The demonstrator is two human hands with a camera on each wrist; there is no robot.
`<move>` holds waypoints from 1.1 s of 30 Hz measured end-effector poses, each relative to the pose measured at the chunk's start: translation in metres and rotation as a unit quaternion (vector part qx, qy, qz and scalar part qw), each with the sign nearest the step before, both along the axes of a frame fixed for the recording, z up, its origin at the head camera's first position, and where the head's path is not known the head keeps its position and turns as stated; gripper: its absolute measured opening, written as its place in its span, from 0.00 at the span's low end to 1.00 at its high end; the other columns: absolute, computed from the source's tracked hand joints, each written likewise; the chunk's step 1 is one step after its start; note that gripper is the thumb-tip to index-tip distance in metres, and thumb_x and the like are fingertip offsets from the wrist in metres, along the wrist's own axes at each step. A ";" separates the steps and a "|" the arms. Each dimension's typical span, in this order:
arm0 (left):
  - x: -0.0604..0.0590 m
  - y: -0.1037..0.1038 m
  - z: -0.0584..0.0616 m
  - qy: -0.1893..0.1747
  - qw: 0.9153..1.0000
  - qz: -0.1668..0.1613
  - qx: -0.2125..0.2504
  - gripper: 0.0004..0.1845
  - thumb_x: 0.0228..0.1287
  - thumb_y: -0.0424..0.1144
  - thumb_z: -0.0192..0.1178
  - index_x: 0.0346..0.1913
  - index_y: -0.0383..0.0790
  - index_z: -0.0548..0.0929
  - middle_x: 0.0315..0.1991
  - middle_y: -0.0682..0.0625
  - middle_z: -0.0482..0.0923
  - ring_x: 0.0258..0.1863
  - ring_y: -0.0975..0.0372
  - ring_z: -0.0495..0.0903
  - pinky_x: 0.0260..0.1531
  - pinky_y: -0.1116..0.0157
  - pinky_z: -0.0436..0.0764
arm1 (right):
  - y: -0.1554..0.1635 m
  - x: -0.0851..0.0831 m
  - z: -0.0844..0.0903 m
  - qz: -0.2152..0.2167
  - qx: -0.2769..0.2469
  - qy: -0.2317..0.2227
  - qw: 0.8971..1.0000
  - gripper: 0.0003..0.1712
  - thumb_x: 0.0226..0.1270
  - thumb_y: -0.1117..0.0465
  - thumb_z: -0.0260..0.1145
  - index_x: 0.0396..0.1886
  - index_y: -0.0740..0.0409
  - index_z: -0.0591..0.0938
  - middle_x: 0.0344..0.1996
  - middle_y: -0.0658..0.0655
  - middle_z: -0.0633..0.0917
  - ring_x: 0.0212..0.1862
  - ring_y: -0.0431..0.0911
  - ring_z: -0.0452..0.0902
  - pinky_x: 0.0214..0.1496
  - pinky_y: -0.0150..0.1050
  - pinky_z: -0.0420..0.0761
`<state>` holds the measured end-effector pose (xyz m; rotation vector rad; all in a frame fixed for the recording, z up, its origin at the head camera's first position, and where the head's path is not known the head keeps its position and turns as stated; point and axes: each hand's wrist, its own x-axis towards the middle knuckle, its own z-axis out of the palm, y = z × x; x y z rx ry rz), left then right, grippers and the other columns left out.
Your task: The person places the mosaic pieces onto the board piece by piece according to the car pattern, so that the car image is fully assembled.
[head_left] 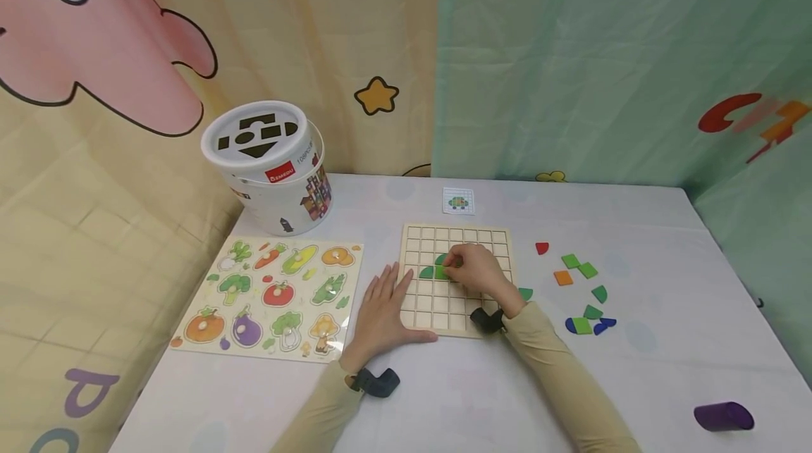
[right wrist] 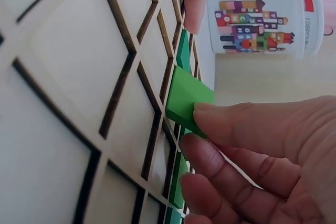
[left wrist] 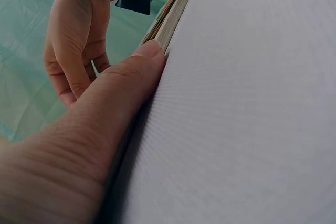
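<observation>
- On the wooden grid board, a green square piece is pinched by the right hand, tilted, one edge touching a cell.
- Beside it on the board, green pieces are already seated.
- Against the board's left edge, the left hand is pressed flat, fingers straight and spread.

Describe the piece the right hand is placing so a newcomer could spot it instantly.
Find the wooden grid board at the table's centre, right of the vegetable puzzle. The right hand pinches a light green square tile there, tilted half into a cell. Its neighbours on the board are darker green and lie flat.
</observation>
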<state>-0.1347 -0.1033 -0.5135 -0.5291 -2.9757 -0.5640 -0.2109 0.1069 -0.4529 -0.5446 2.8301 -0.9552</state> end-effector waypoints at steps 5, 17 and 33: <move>0.001 0.000 0.001 0.004 1.000 -0.002 0.008 0.66 0.34 0.80 0.59 0.75 0.44 0.54 0.74 0.42 0.45 0.73 0.52 0.40 0.70 0.57 0.39 | -0.002 0.000 0.002 -0.004 0.003 0.009 1.000 0.03 0.56 0.63 0.72 0.26 0.56 0.84 0.23 0.48 0.82 0.28 0.42 0.77 0.34 0.40 0.78; 0.001 0.000 -0.002 0.010 1.000 -0.001 0.008 0.67 0.33 0.83 0.56 0.75 0.45 0.53 0.74 0.42 0.45 0.73 0.54 0.40 0.70 0.57 0.39 | -0.007 -0.001 -0.004 -0.018 0.027 0.019 0.999 0.08 0.55 0.61 0.72 0.20 0.53 0.83 0.20 0.46 0.79 0.25 0.41 0.73 0.30 0.38 0.76; 0.004 0.001 -0.009 0.020 1.000 0.002 0.008 0.67 0.33 0.84 0.52 0.75 0.45 0.54 0.75 0.43 0.44 0.73 0.54 0.39 0.70 0.57 0.39 | 0.036 0.027 0.005 -0.031 0.003 0.042 0.999 0.06 0.60 0.58 0.70 0.26 0.53 0.85 0.21 0.44 0.79 0.25 0.40 0.71 0.27 0.37 0.73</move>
